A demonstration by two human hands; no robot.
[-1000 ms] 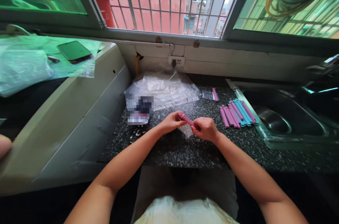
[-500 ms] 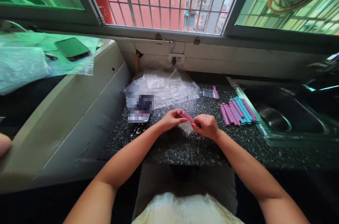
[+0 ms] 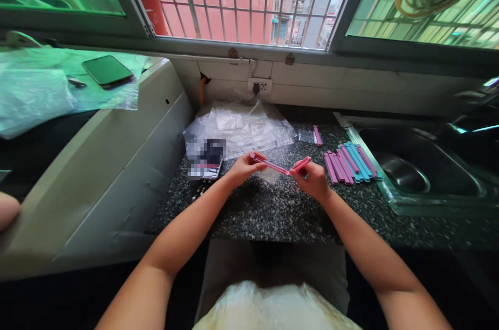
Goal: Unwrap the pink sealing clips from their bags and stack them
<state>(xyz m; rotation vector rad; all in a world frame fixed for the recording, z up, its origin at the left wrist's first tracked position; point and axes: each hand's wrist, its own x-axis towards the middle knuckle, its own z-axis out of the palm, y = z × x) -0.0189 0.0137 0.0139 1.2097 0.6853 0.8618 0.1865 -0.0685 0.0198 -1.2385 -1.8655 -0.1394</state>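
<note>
A pink hinged plastic clip [image 3: 278,166] is spread open between my two hands above the dark speckled counter [image 3: 273,210]. My left hand [image 3: 244,168] pinches its left arm. My right hand [image 3: 312,180] pinches the hinge end, with the other arm pointing up to the right. A small clear plastic bag [image 3: 271,174] lies on the counter just under the clip. To the right lies a row of several pink and blue clips [image 3: 351,163].
A pile of clear plastic bags [image 3: 241,127] lies at the back of the counter, with one pink clip [image 3: 317,136] beside it. A steel sink [image 3: 421,169] is at the right. A phone [image 3: 108,70] rests on the white appliance [image 3: 117,163] at the left.
The pink clip was closed in both hands; now its two arms are spread apart. My hands have moved apart and slightly up.
</note>
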